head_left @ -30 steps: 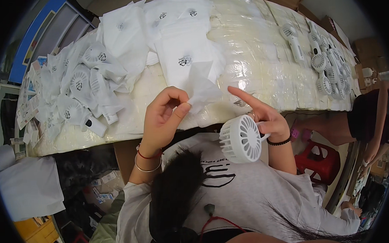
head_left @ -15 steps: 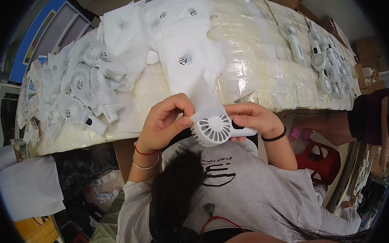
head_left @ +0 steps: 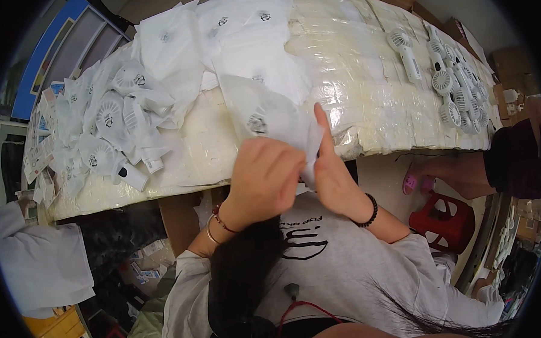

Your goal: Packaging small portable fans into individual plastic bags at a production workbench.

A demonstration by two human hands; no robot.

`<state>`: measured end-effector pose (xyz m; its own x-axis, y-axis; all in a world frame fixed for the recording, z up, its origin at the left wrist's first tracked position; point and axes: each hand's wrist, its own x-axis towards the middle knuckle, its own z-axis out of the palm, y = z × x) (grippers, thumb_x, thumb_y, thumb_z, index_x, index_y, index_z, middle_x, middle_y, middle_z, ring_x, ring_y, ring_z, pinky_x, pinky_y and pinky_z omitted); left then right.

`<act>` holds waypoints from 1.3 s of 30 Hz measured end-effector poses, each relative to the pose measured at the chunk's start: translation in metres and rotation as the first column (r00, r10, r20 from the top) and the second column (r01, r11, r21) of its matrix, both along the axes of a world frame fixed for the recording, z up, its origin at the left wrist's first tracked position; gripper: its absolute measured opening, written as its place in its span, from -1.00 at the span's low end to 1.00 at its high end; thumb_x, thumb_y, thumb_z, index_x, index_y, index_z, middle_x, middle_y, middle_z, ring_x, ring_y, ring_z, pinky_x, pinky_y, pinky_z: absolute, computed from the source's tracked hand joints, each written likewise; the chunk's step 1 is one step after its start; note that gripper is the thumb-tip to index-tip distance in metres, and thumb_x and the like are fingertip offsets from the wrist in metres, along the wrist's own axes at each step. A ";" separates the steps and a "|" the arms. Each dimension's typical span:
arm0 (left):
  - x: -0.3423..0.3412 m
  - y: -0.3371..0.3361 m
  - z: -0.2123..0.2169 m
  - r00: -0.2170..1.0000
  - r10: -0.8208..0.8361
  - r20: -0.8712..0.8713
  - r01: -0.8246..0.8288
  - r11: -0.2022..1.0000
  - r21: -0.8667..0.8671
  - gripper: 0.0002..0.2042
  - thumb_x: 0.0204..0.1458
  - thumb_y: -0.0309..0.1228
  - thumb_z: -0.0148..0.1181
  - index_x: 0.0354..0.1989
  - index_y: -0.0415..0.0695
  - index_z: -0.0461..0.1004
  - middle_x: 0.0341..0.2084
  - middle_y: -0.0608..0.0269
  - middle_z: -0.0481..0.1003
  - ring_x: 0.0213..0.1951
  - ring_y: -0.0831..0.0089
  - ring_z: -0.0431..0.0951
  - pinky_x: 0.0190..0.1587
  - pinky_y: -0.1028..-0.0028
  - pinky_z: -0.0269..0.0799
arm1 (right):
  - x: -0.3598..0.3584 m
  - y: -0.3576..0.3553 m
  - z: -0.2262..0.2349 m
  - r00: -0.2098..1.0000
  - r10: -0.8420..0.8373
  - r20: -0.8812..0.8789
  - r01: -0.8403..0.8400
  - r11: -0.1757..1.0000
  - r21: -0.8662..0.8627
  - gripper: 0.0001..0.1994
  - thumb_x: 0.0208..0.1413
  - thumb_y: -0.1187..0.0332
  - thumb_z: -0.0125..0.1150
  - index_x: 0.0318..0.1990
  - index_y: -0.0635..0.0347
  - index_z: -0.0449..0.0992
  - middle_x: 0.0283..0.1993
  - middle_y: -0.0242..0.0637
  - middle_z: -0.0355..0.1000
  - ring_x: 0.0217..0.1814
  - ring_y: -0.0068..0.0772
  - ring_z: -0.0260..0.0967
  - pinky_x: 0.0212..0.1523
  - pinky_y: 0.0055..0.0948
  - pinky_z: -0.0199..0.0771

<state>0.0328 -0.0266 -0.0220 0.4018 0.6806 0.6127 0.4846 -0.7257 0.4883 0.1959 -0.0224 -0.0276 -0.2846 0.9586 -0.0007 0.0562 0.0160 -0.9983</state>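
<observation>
In front of my chest, a translucent white plastic bag (head_left: pixel 274 111) is bunched between my hands, its broad part spread over the table's near edge. My left hand (head_left: pixel 268 178) is closed in a loose fist on the bag's near end. Along the bag's right side lies my right hand (head_left: pixel 336 175), one digit stretched upward and the others hidden behind the plastic. The handheld fan is no longer visible on its own; a dim round shape shows through the bag. Beyond it lie flat stacked white bags (head_left: pixel 250 40).
A wrapped table (head_left: pixel 352 93) curves across the front. Bagged fans (head_left: pixel 108 118) are heaped at the left. Bare white fans (head_left: pixel 460 94) cluster at the right, with a single fan (head_left: pixel 405 54) beside them. A red stool (head_left: pixel 442 225) stands right, near another person's leg (head_left: pixel 452 176).
The fan has gone from plain view into the bag. My left hand has moved right and closed over the bag's near end; my right hand has turned upright along its side.
</observation>
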 end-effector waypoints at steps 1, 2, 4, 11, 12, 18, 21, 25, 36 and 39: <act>-0.001 -0.004 0.002 0.989 -0.087 -0.116 0.081 0.995 -0.061 -0.79 -0.18 -0.53 0.20 -0.30 -0.12 0.43 -0.31 0.21 0.44 -0.23 0.21 0.44 -0.09 0.39 0.32 | 0.000 0.001 0.001 0.994 -0.034 0.104 0.021 0.993 0.118 -0.37 0.26 0.30 -0.14 0.38 0.25 -0.27 0.32 0.06 0.04 0.29 -0.17 0.13 0.21 -0.31 0.22; 0.001 -0.004 0.003 0.989 -0.087 -0.117 0.081 0.995 -0.058 -0.79 -0.18 -0.53 0.20 -0.30 -0.12 0.43 -0.31 0.21 0.44 -0.23 0.21 0.44 -0.09 0.39 0.32 | 0.000 0.003 0.000 0.994 -0.034 0.103 0.021 0.992 0.121 -0.37 0.26 0.30 -0.14 0.38 0.25 -0.27 0.32 0.06 0.04 0.29 -0.17 0.13 0.21 -0.31 0.22; 0.012 -0.006 0.004 0.993 0.028 0.114 -0.027 1.000 -0.005 -0.73 -0.20 -0.54 0.20 -0.24 -0.13 0.41 -0.17 0.10 0.42 -0.08 0.11 0.40 0.04 0.34 0.26 | 0.002 0.010 -0.004 0.997 0.046 -0.060 -0.044 0.998 0.045 -0.33 0.25 0.28 -0.12 0.38 0.22 -0.31 0.38 0.01 -0.09 0.37 -0.16 -0.02 0.29 -0.26 0.06; -0.027 -0.012 -0.008 0.809 0.265 0.525 -0.164 0.959 -0.232 -0.54 -0.31 -0.73 0.05 -0.10 -0.19 0.35 0.18 -0.25 0.19 0.19 -0.08 0.24 0.23 0.14 0.15 | 0.002 0.037 0.042 0.772 0.547 0.323 -0.623 0.750 0.221 -0.34 0.11 0.19 0.12 0.33 0.20 0.06 0.28 -0.13 0.16 0.27 -0.22 0.12 0.22 -0.30 0.13; -0.038 -0.014 -0.016 0.788 0.248 0.564 -0.213 0.969 -0.129 -0.57 -0.31 -0.76 -0.02 -0.15 -0.20 0.35 0.18 -0.25 0.19 0.18 -0.08 0.25 0.21 0.12 0.19 | 0.014 0.043 0.032 0.912 0.334 0.240 -0.402 0.847 0.349 -0.42 0.02 0.20 0.22 0.19 0.22 0.28 0.14 -0.16 0.30 0.15 -0.23 0.23 0.14 -0.37 0.19; -0.170 -0.043 0.013 0.280 0.867 0.411 -0.957 0.220 0.189 -0.66 -0.12 -0.77 -0.06 -0.11 -0.24 0.35 0.13 -0.06 0.28 0.12 0.04 0.34 0.17 0.23 0.24 | 0.135 0.156 0.030 0.214 -0.771 0.600 0.281 0.637 0.718 -0.40 0.01 0.05 0.21 0.10 0.33 0.33 -0.05 -0.05 0.44 -0.03 -0.13 0.40 -0.05 -0.36 0.38; -0.251 -0.045 -0.015 0.248 0.937 0.247 -0.930 0.159 0.332 -0.59 -0.11 -0.74 -0.06 0.00 -0.24 0.33 0.16 -0.01 0.26 0.11 0.09 0.34 0.15 0.29 0.22 | 0.177 0.169 0.019 -0.030 -0.499 0.866 0.317 0.817 0.482 -0.38 0.04 0.00 0.15 0.10 0.34 0.32 -0.12 -0.04 0.45 -0.13 -0.14 0.41 -0.08 -0.34 0.39; -0.290 -0.059 -0.049 0.334 0.940 -0.072 -0.898 0.340 0.279 -0.56 -0.11 -0.70 -0.03 0.04 -0.23 0.33 0.15 -0.02 0.26 0.09 0.08 0.33 0.15 0.29 0.20 | 0.148 0.165 -0.007 0.470 -0.627 0.622 0.411 0.779 0.474 -0.48 0.07 0.09 0.13 0.06 0.34 0.34 -0.16 -0.08 0.44 -0.24 -0.27 0.38 -0.17 -0.41 0.40; -0.075 0.017 0.012 0.951 0.299 -0.083 -0.304 0.951 -0.057 -0.73 -0.11 -0.59 0.12 -0.17 -0.16 0.47 -0.19 0.20 0.48 -0.16 0.28 0.43 -0.08 0.42 0.33 | 0.045 0.058 0.004 0.841 -0.281 -0.462 0.239 0.959 -0.150 -0.66 0.03 0.51 0.07 -0.01 0.38 0.32 -0.25 -0.08 0.45 -0.47 -0.48 0.29 -0.39 -0.62 0.31; -0.033 0.042 0.001 0.992 0.051 -0.117 -0.072 0.979 -0.188 -0.75 -0.11 -0.57 0.13 -0.20 -0.16 0.47 -0.28 0.27 0.46 -0.25 0.34 0.41 -0.14 0.46 0.33 | 0.059 0.062 -0.006 0.848 -0.211 -0.486 0.163 0.977 -0.141 -0.65 0.03 0.51 0.07 0.01 0.38 0.32 -0.25 -0.09 0.45 -0.47 -0.49 0.28 -0.39 -0.62 0.31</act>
<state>0.0000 0.0156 -0.0207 0.4137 0.8066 0.4222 0.5843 -0.5909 0.5562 0.2551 0.0399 -0.0331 -0.0859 0.9963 0.0022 -0.4532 -0.0371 -0.8906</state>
